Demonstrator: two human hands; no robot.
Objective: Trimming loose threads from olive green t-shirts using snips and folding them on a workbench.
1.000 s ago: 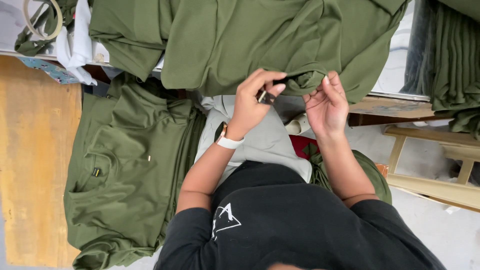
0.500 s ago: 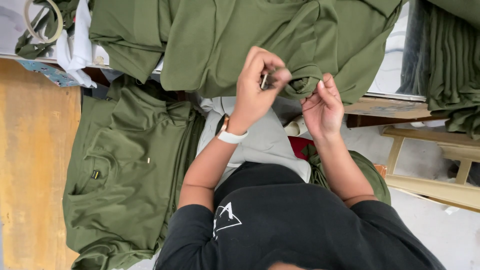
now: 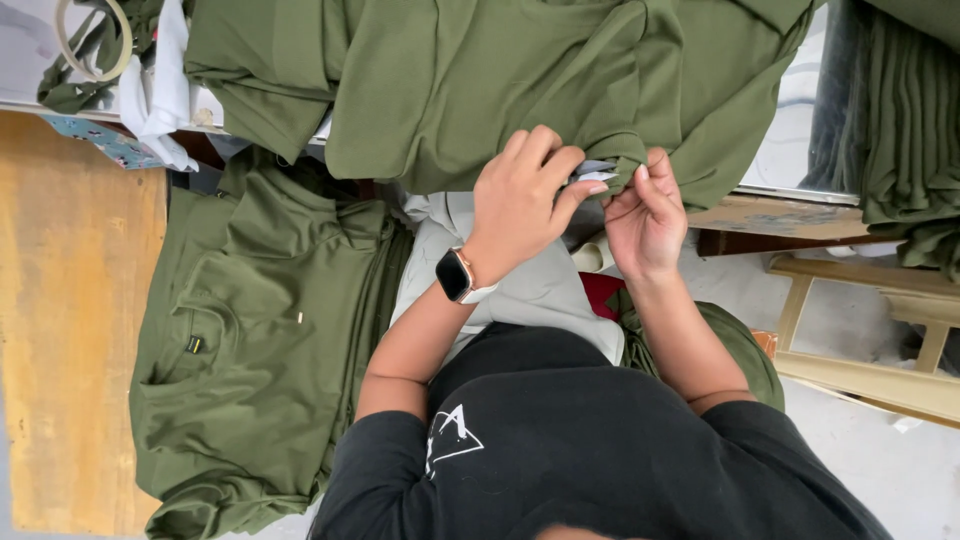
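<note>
An olive green garment [image 3: 480,80] lies spread on the table in front of me, its lower edge hanging toward my lap. My left hand [image 3: 520,195], with a watch [image 3: 455,275] on the wrist, pinches a small pale tag-like piece [image 3: 595,172] at a folded edge of the garment. My right hand [image 3: 645,215] sits just beside it, fingertips gripping the same fabric edge. The two hands almost touch. What the pale piece is exactly stays partly hidden under my fingers.
More olive garments [image 3: 260,330] hang in a pile at my left, against a yellow wooden board [image 3: 70,300]. Grey cloth [image 3: 530,290] lies on my lap. Dark green fabric [image 3: 900,120] hangs at the right above a wooden frame [image 3: 860,330]. A tape roll [image 3: 95,40] sits top left.
Both hands have drawn closer together at the garment's edge. My left hand has turned so its fingers now close over the small pale piece.
</note>
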